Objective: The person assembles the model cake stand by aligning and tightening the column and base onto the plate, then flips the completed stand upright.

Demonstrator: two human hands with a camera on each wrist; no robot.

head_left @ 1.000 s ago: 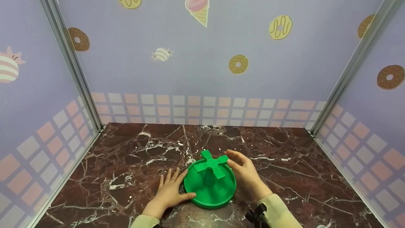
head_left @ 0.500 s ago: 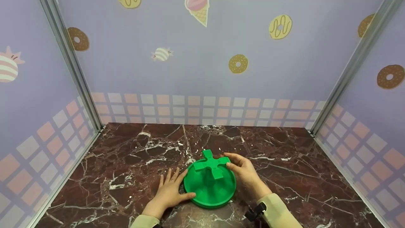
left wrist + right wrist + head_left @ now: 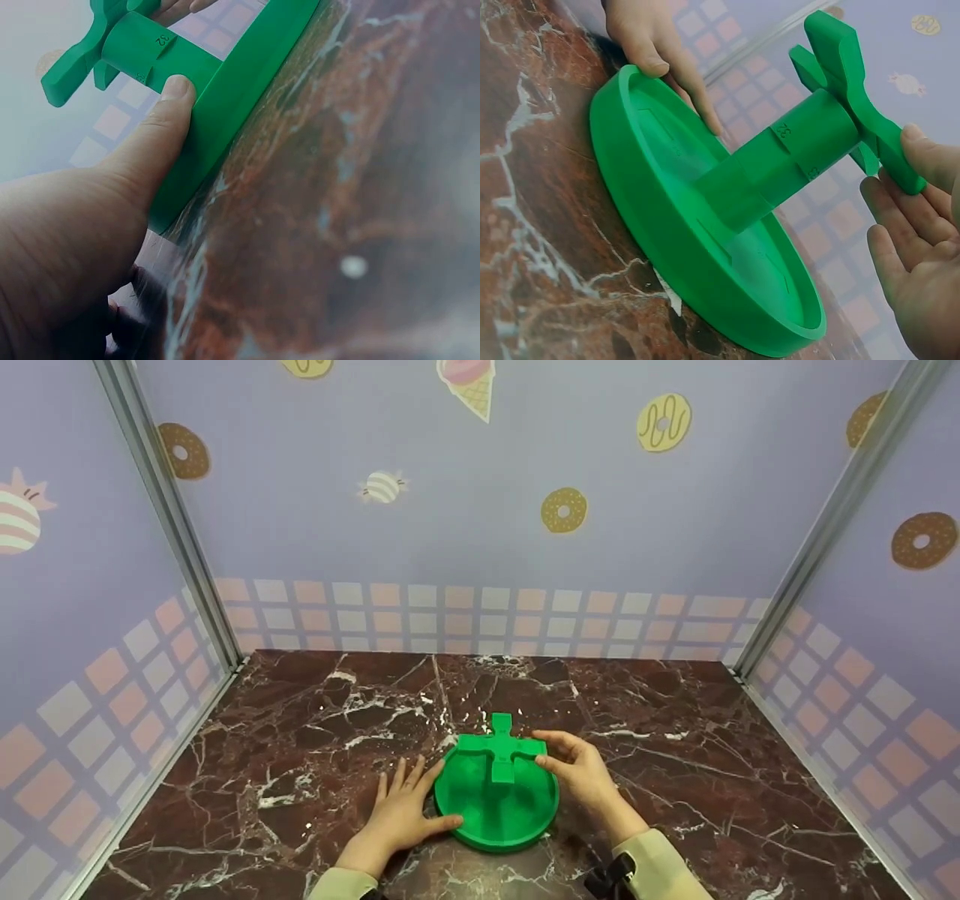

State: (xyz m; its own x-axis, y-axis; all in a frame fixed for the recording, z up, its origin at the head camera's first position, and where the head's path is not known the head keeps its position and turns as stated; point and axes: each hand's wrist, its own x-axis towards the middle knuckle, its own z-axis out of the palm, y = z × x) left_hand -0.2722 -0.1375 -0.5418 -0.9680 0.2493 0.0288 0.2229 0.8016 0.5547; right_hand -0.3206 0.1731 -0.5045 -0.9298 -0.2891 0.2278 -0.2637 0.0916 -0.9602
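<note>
A green round dish (image 3: 502, 844) stands on the table, with a post (image 3: 772, 165) rising from its middle and a cross-shaped handle (image 3: 502, 745) on top. The post bears the marking 32, seen in both wrist views. My left hand (image 3: 405, 814) lies at the dish's left side, fingers spread and straight, its thumb (image 3: 161, 120) pressing over the rim. With thumb and fingers, my right hand (image 3: 589, 780) pinches the end of the handle's right arm. The undersides of the left fingers are hidden.
Dark red marbled table (image 3: 337, 720) with white veins and small pale specks surrounds the dish. Lilac panels with printed sweets (image 3: 480, 532) enclose it at the back and both sides, joined by metal corner posts (image 3: 172, 510).
The cross-shaped handle has turned clockwise as seen from above, and my right hand has shifted slightly nearer with its arm. The left hand and the dish stay in place.
</note>
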